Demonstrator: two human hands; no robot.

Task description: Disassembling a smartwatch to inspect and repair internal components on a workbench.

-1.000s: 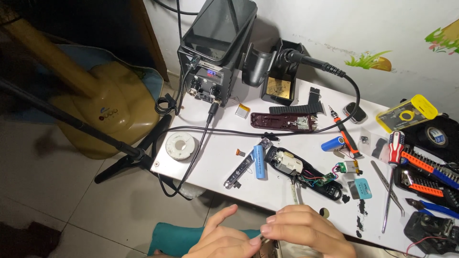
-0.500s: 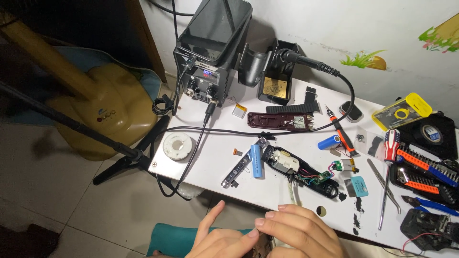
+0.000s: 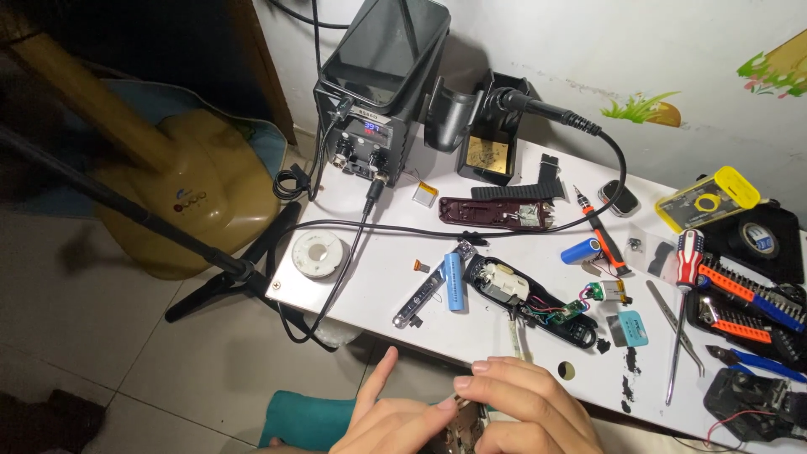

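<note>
At the bottom edge, in front of the white table (image 3: 370, 290), my left hand (image 3: 391, 419) and my right hand (image 3: 525, 410) meet. Both pinch a small brownish metal part (image 3: 467, 430), which my fingers mostly hide. The left index finger sticks up, and the right fingers curl over the part. Just beyond my hands lies an opened black hair clipper body (image 3: 525, 304) with its motor, wires and small green board exposed. A blue cylindrical battery (image 3: 454, 282) lies to its left.
At the back stand a black soldering station (image 3: 378, 84) and an iron in its holder (image 3: 487, 143), with cables across the table. A solder spool (image 3: 318, 252), maroon cover (image 3: 496, 212), orange screwdriver (image 3: 601, 229), tweezers (image 3: 674, 336) and bit set (image 3: 744, 307) lie around. A tripod leg (image 3: 210, 252) stands left.
The view has shifted slightly down and left. My hands stay together at the bottom edge, fingers shifting a little on the small part. Nothing on the table has moved.
</note>
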